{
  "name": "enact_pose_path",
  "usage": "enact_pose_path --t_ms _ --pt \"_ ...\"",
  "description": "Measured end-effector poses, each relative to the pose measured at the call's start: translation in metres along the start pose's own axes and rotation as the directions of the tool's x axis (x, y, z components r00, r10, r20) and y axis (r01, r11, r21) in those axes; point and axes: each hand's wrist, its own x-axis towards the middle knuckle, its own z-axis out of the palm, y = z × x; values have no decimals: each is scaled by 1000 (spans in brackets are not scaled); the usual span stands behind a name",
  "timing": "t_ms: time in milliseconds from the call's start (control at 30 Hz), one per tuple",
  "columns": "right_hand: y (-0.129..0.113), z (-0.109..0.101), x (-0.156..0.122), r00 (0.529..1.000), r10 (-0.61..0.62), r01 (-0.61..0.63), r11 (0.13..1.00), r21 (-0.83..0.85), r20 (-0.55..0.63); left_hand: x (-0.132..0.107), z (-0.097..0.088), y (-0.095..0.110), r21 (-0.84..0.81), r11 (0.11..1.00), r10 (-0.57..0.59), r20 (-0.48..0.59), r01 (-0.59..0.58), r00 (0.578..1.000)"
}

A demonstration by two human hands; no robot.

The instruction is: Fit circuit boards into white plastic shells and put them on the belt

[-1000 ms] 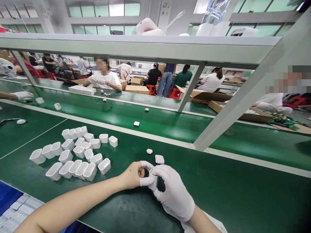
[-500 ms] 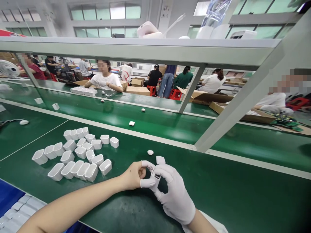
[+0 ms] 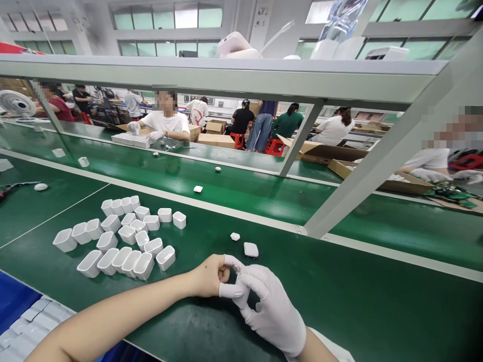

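Observation:
My left hand (image 3: 209,274) is bare except for white finger cots, and its fingers are pinched together. My right hand (image 3: 269,306), in a white glove, meets it over the green mat (image 3: 362,306). Both pinch a small white part (image 3: 238,280) that their fingers mostly hide. Two small white pieces lie just beyond the hands, a rounded cap (image 3: 251,249) and a smaller bit (image 3: 235,236). A cluster of several open white plastic cases (image 3: 124,240) lies to the left.
A green conveyor belt (image 3: 241,193) carries small white parts (image 3: 197,189) behind a grey metal frame post (image 3: 362,173). A tray of white parts (image 3: 22,327) sits at the lower left. Other workers sit across the line near cardboard boxes (image 3: 328,151).
My hands stay pinched together on the small part and shift slightly down. The parts on the conveyor have drifted left.

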Motion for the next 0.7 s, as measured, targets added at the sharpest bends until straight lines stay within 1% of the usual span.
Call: enact_pose_path --t_ms 100,200,333,400,467,567,600,633,700 --pt "-4 0 2 998 42 -42 999 -3 44 0 0 -4 28 999 -33 24 32 999" --pt "-6 -1 5 997 71 -70 996 -54 24 1 0 -6 5 998 -57 29 57 998" --pt "-6 -1 5 998 55 -55 995 -79 0 2 2 -5 -15 997 -74 60 75 995" --pt "-5 0 4 998 49 -52 995 -91 -39 3 3 -4 -43 998 -51 51 53 997" --pt "-3 2 2 992 56 -67 993 -97 -115 4 3 -4 -114 993 -16 25 19 1000" --pt "-1 3 1 960 70 -113 982 -148 -270 6 3 -4 -237 971 9 -14 -12 1000" --pt "-1 3 1 950 73 -129 977 -170 -305 6 3 -4 -260 966 7 -24 -13 1000" --pt "-1 3 2 945 71 -135 974 -184 -318 6 2 -4 -269 963 5 -33 -14 999" --pt "0 1 4 957 69 -120 978 -169 -283 6 1 -4 -255 967 3 -38 -13 999"
